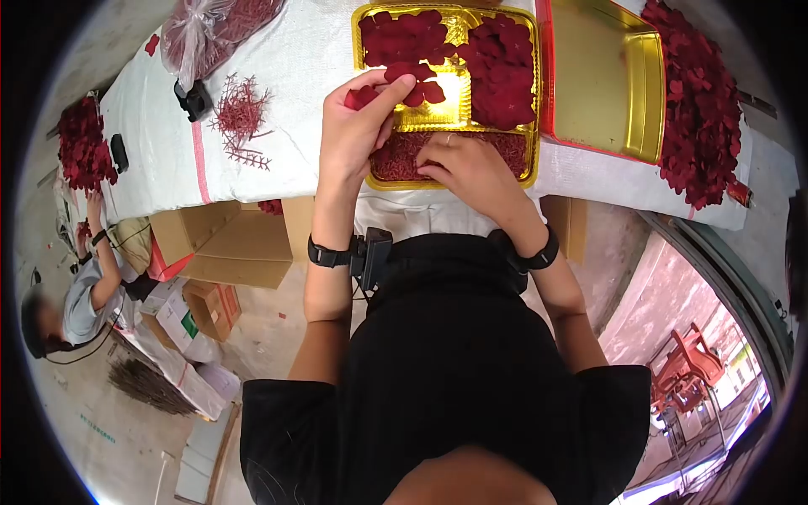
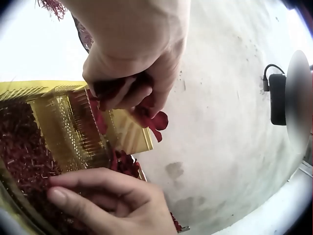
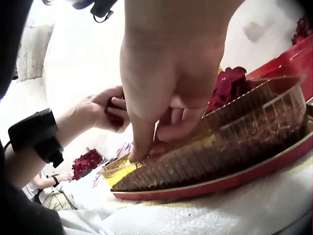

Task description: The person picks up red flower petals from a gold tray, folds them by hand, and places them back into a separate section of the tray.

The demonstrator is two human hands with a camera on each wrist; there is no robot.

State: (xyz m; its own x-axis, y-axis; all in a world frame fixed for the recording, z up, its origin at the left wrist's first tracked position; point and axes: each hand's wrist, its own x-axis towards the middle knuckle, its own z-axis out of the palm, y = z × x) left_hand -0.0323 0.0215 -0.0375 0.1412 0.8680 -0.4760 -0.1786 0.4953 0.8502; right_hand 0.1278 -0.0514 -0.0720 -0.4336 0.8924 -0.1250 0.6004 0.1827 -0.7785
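Note:
In the head view my left hand pinches dark red petal flowers between thumb and fingers above a gold divided tray. More red petal pieces stick out of its palm. My right hand is low over the front compartment, which holds short, thin, dark red bits. In the left wrist view the right thumb and forefinger tips come close together at these bits; I cannot tell whether they pinch one. Heaps of red petal flowers fill the tray's back compartments, and part of a middle compartment shows bare gold.
Right of the tray lies a red-edged gold box lid, then a big petal pile. To the left are loose thin red bits and a tied plastic bag. Another person works by a petal heap. Cardboard boxes stand below.

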